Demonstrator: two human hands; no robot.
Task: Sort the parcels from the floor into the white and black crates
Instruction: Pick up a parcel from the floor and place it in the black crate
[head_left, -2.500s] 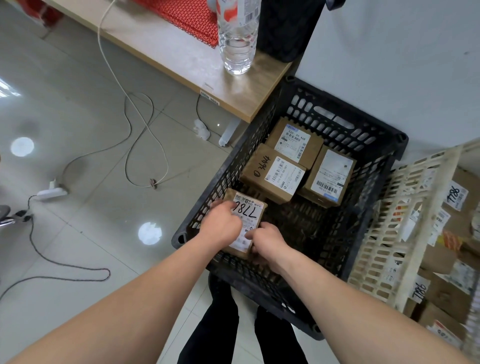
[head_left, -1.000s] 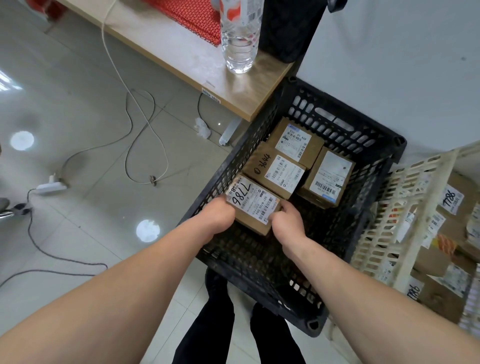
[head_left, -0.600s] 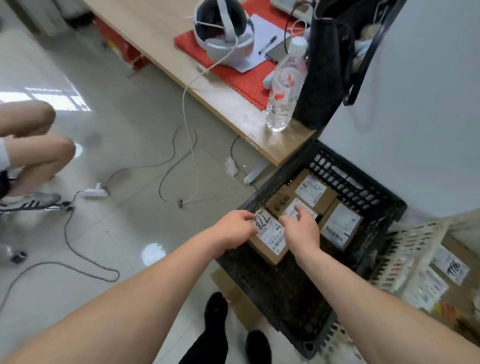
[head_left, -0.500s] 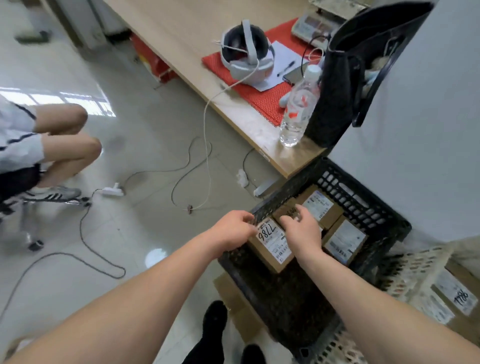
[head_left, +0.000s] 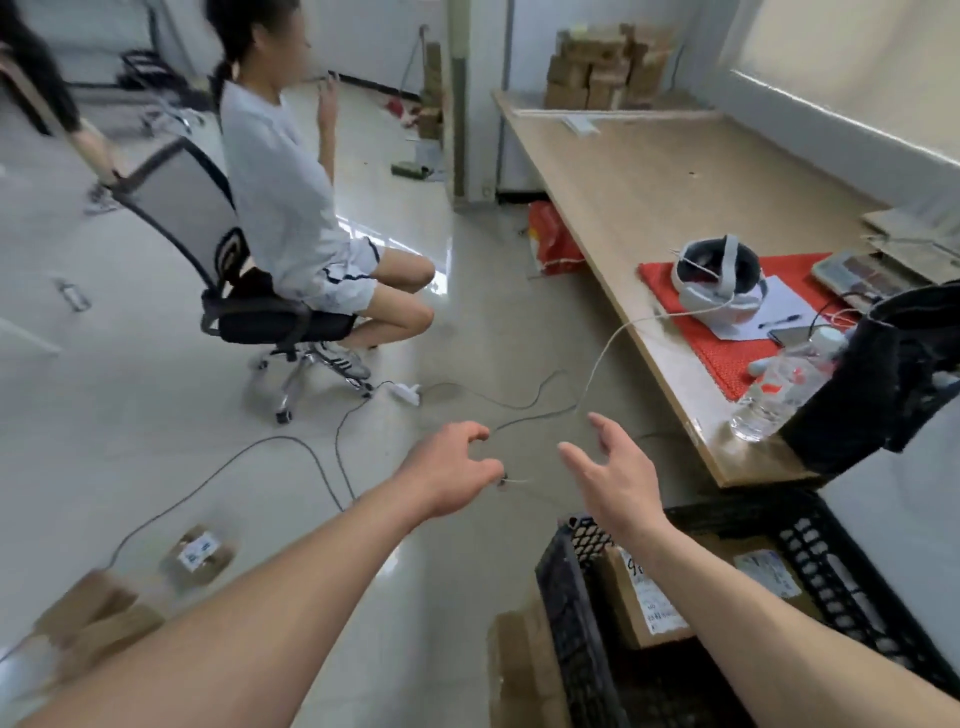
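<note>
Two bare hands hang in the air above the tiled floor, holding and touching nothing. On the left hand (head_left: 452, 470) the fingers are loosely curled, with the thumb apart from them. The right hand (head_left: 615, 480) is spread nearly straight, its palm turned toward the left hand across a clear gap.

Open floor stretches ahead and to the left of the left hand, crossed by thin cables (head_left: 283, 439). Farther off, a person (head_left: 291, 208) sits on an office chair (head_left: 187, 208). The long edge of a wooden table (head_left: 613, 218) runs just right of the right hand, and a water bottle (head_left: 774, 395) stands near its corner.

Under the right forearm sits the black crate (head_left: 569, 603), with brown, white-labelled parcels (head_left: 769, 571) inside. Another parcel (head_left: 197, 556), blurred and with its label up, lies on the floor below and left of the left hand.
</note>
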